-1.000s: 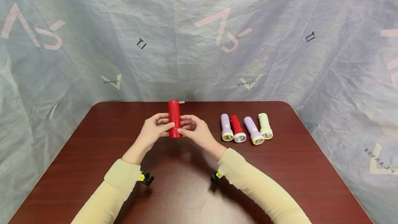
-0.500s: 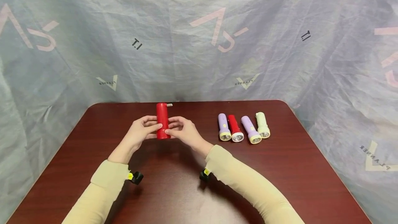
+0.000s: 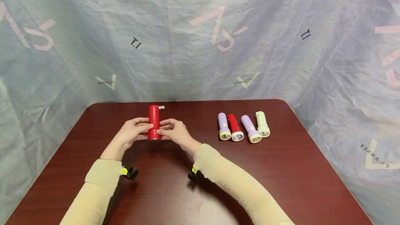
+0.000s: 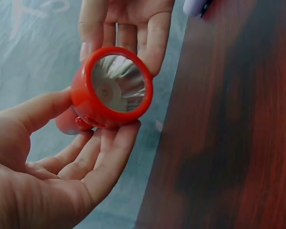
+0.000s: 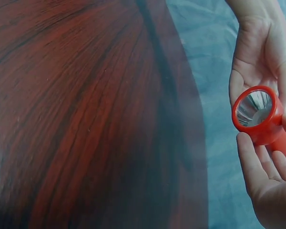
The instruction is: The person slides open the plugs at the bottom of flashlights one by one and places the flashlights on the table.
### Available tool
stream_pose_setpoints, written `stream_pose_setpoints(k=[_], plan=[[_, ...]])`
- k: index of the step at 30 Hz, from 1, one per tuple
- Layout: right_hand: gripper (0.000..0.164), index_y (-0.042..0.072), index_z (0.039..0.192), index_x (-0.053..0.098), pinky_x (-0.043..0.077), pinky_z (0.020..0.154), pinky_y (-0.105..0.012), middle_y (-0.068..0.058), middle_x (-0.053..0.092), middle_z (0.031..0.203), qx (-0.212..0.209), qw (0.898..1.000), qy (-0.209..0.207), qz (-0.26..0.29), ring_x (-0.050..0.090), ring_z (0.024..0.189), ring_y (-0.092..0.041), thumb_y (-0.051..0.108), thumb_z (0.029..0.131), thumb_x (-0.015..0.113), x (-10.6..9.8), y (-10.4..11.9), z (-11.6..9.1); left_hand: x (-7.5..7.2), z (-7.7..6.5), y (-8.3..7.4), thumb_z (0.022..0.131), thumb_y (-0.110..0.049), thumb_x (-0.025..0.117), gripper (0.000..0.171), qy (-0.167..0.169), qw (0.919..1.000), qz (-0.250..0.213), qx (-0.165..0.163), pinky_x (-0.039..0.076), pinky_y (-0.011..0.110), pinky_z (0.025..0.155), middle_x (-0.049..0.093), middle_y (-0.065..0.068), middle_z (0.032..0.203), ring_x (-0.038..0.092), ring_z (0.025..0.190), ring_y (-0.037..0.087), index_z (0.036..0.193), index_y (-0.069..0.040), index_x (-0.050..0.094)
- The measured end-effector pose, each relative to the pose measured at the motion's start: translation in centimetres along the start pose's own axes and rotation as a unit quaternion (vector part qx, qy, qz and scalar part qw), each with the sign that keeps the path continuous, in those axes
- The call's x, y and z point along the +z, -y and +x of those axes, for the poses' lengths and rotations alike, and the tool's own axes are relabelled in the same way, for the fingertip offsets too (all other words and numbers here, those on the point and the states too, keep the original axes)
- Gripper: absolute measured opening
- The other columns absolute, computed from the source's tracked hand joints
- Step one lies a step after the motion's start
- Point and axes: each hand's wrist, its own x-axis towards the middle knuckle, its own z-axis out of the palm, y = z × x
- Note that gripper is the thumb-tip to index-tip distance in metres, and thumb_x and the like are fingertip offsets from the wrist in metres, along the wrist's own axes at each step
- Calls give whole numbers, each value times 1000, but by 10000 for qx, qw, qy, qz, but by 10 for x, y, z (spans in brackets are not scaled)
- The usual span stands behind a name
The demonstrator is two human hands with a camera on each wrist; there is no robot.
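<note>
A red flashlight (image 3: 153, 117) stands upright above the table, lens end down, between both hands. My left hand (image 3: 129, 134) pinches it from the left with thumb and fingers. From the right, my right hand (image 3: 177, 133) holds the lower part the same way. A small pale tab (image 3: 161, 107) sticks out to the right at its top. In the left wrist view the red rim and silver reflector (image 4: 121, 83) face the camera, with the left hand's fingers under the head. The right wrist view shows the same red head (image 5: 257, 114) between both hands.
To the right on the dark wooden table (image 3: 281, 183) lie a purple flashlight (image 3: 223, 122), a red one with a white rim (image 3: 233, 123), another purple one (image 3: 249, 125) and a pale green one (image 3: 261, 121). A grey printed cloth (image 3: 175, 44) hangs behind the table.
Both hands have moved left with the red flashlight, and slightly down in the view. The flashlights on the table shift only a little with the head camera.
</note>
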Motion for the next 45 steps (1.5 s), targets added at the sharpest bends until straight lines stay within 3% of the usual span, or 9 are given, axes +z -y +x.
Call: stream_pose_setpoints(k=[8,18,26,35,45], plan=[[34,-3,113,60,55,77,-45,-14,68,98,377,9990,-188,134,69,77,-19,2,81,72,10,-14,8,-10,10,15,90,-23,66,64,142,9995,88,-257,56,39,79,62,5,104,66,86,14,138,7,35],[30,-6,109,62,56,75,-42,-15,68,94,440,9981,-442,3,70,76,-20,4,82,71,17,-31,20,-17,24,27,89,-26,66,68,50,9977,148,-654,56,37,77,60,13,112,67,84,13,139,8,34],[30,-7,111,61,56,77,-41,-15,68,94,619,9966,-519,183,69,79,-20,2,84,68,20,-36,24,-20,35,30,92,-20,63,64,235,9962,53,-837,57,38,75,65,3,95,66,81,14,138,12,32],[32,-7,114,61,57,75,-36,-16,68,97,835,9951,-526,115,69,87,-28,1,84,68,20,-43,20,-17,39,37,92,-21,61,64,337,9928,107,-1144,57,39,77,64,3,95,65,80,12,139,11,31],[31,-10,111,61,57,71,-35,-18,69,95,747,9953,-610,68,70,81,-23,-1,83,68,26,-42,22,-21,40,34,94,-20,59,62,419,9915,323,-1193,57,39,77,64,3,93,65,82,13,138,13,31]])
